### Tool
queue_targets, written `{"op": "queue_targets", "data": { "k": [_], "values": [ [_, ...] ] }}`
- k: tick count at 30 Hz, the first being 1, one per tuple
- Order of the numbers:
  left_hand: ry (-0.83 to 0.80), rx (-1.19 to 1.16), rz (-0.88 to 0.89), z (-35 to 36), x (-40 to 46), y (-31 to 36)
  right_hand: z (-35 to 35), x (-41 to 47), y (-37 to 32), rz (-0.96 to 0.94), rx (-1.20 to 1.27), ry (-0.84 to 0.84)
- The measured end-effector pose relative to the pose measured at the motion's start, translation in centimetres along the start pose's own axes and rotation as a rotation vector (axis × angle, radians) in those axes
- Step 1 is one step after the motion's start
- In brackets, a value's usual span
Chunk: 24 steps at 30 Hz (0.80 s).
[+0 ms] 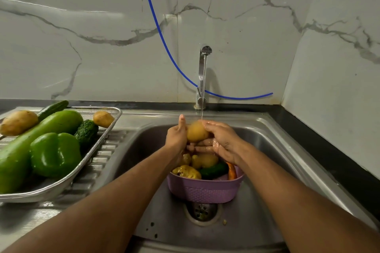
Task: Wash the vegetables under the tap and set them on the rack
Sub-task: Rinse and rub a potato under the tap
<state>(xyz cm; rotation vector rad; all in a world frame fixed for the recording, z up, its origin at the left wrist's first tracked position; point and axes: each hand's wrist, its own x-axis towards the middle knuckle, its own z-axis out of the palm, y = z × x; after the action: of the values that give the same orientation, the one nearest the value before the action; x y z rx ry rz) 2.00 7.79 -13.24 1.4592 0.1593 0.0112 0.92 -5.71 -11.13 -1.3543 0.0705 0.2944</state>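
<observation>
Both hands up under the tap (203, 76), and the stream lands right on the potato (197, 131) cupped between them. Left hand (176, 137) wraps its nine o'clock side, thumb pointing to twelve; right hand (221, 139) curls round from three o'clock, fingers folded beneath it. A two-handed cradle, I'd say, so the wet potato can be turned and rubbed without slipping.

Directly below, at six o'clock, sits the purple basket (205, 190) in the sink (267, 150), holding more potatoes, a cucumber and something orange; probably parked there to catch drips and keep the unwashed lot close.

Over at nine o'clock the rack (61, 184) already carries a green pepper (54, 154), a long gourd (41, 129), two potatoes and more greens. Washed ones, by my reckoning, so we're partway through.
</observation>
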Motion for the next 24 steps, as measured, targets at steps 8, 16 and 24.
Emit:
{"op": "queue_targets", "data": {
  "k": [8, 16, 24],
  "values": [
    [-0.113, 0.016, 0.147, 1.8, -0.6, -0.6, 0.1, 0.9, 0.5, -0.163, 0.01, 0.366],
    [-0.022, -0.102, 0.112, 1.5, -0.2, -0.5, 0.0, 0.6, 0.5, -0.085, 0.191, 0.144],
    [-0.06, 0.048, 0.215, 1.7, -0.4, -0.6, 0.8, 2.2, 1.3, -0.051, 0.19, 0.498]
  ]
}}
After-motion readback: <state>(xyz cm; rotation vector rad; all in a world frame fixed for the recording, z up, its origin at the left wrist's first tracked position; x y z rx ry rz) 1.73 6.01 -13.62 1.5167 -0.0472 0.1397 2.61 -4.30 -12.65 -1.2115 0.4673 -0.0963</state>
